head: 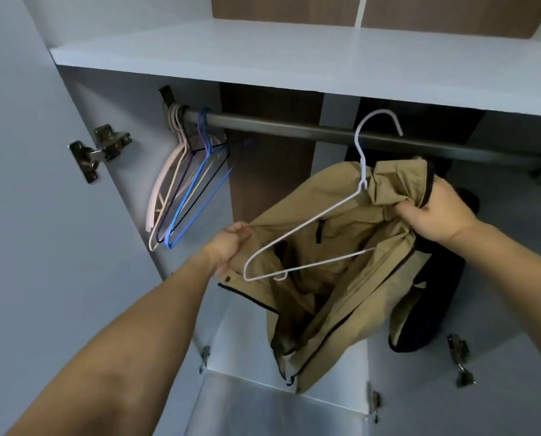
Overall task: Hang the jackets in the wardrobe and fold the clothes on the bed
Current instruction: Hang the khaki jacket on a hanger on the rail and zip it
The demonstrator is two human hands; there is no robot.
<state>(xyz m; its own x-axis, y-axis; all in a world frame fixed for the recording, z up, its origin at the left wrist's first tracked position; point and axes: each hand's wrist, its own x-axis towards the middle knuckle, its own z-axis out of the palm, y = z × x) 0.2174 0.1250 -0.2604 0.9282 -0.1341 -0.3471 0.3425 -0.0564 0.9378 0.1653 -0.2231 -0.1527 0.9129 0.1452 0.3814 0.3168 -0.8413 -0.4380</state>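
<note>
Tan cloth fills the middle of the view: a jacket with dark trim along its zip and hem is held up in front of the open wardrobe, below the level of the rail. The left hand grips the jacket's left front edge, fingers curled round a bunched fold of fabric. The right hand pinches the collar area on the other side, thumb and fingers closed on the cloth beside the dark trim. Between the two hands the jacket hangs open, its lining facing the camera and its lower part drooping toward the wardrobe's bottom edge.

A white wire hanger lies tilted against the jacket. Its right shoulder disappears into the fabric near the right hand, while its left shoulder sticks out bare over the lining. The hook points up and overlaps the rail, but whether it touches the rail cannot be told.

At the left end of the rail a bunch of spare hangers in pink, beige, blue and black hangs close together. A dark garment hangs at the right end of the rail, just behind the jacket. A metal hinge is fixed to the left side panel, with further hinges along the wardrobe's lower edge.
</note>
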